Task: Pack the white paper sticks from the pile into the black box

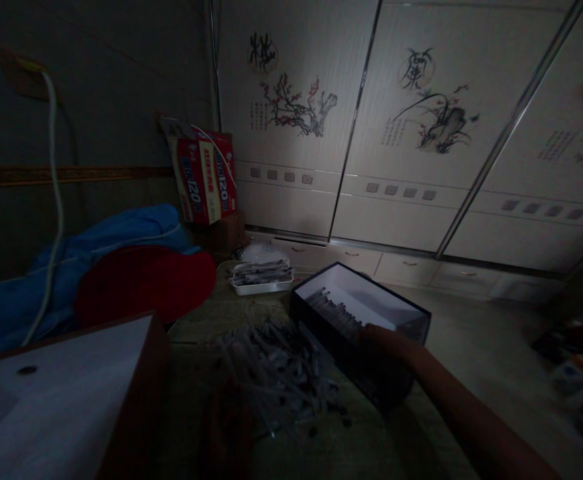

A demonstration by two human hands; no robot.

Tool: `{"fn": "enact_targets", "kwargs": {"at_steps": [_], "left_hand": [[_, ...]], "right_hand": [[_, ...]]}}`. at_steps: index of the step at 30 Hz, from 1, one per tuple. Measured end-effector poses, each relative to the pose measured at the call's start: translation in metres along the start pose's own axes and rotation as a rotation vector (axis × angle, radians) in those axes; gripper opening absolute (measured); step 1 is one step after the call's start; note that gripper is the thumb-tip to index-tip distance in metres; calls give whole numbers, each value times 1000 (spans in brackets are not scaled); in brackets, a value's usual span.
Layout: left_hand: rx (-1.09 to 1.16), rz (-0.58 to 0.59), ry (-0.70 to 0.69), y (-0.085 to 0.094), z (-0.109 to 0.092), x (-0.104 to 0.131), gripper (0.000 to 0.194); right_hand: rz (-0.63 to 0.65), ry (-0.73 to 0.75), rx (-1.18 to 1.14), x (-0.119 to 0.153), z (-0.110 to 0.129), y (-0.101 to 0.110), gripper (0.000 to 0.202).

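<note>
The scene is very dark. My right hand [378, 337] reaches forward into a dark box [406, 313] with a white inside, at the near end of a row of thin grey sticks [334, 310] lying in it. Whether the fingers hold a stick cannot be made out. A loose pile of the same thin sticks [276, 367] lies on the table left of the box. My left hand is out of sight.
A small white tray [262, 279] with more sticks sits behind the pile. A large open box [66, 393] stands at the near left. Blue cloth [121, 233], a red round cushion [146, 280] and a red carton [202, 175] lie at left. Painted wardrobe doors [411, 133] fill the back.
</note>
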State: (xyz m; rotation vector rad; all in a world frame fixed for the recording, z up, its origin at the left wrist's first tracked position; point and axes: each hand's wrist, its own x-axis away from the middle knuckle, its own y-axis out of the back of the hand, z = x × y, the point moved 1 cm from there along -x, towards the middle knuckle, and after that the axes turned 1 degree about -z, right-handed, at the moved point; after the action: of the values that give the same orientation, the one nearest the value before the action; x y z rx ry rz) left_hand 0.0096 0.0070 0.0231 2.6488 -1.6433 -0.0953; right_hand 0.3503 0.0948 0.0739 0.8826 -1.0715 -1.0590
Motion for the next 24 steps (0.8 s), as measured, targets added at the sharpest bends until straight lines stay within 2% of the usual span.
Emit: {"fn": "enact_targets", "kwargs": {"at_steps": [4, 6, 9, 12, 14, 15, 17, 19, 22, 24], "left_hand": [[-52, 58, -1, 3, 9, -6, 62], [-69, 33, -21, 2, 9, -5, 61], [-72, -4, -33, -1, 6, 0, 59], [-49, 6, -44, -4, 6, 4, 56], [-30, 18, -63, -5, 9, 5, 51], [-24, 23, -71, -5, 10, 6, 50], [-20, 40, -84, -6, 11, 8, 51], [-24, 70, -94, -7, 9, 11, 51], [-54, 227, -145, -11, 1, 19, 44], [-90, 372, -194, -14, -4, 25, 38]], "right_hand": [[-50, 3, 63, 7, 1, 6, 12], [-164, -1, 57, 14, 0, 17, 8], [-399, 3, -5, 33, 5, 39, 16], [-599, 22, -116, 61, 25, 56, 14], [-650, 63, -289, 81, 49, 57, 19], [-647, 107, -480, 90, 63, 54, 20], [-561, 168, -851, 102, 93, 41, 23], [-433, 171, -1133, 106, 118, 17, 29], [-273, 177, -1424, 98, 141, -36, 36], [-238, 122, -1458, 89, 146, -77, 39]]}}
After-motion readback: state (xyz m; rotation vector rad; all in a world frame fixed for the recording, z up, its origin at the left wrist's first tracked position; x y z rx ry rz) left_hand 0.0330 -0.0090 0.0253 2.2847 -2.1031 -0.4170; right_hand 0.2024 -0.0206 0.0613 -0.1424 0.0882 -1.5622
